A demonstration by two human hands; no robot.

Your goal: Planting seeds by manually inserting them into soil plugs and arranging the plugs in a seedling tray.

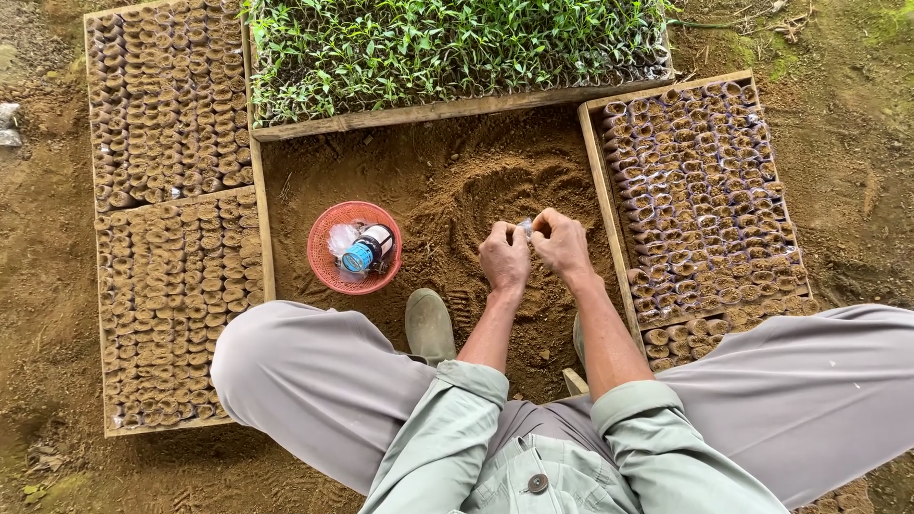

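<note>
Looking down through the head camera, I saw both hands meeting over a mound of loose soil (476, 205). My left hand (505, 257) and right hand (562, 243) were drawn together, their fingertips pinching a small clear plastic bag (526, 227) between them, held just above the dirt. Beside the left hand sat a red basket (324, 262) holding a bottle with a blue cap (367, 249). Wooden trays packed with soil-filled bags lay to the left (171, 305) and right (700, 190), and a tray of green seedlings (447, 48) stood beyond the mound. A boot (428, 324) rested on the soil between my knees.
</note>
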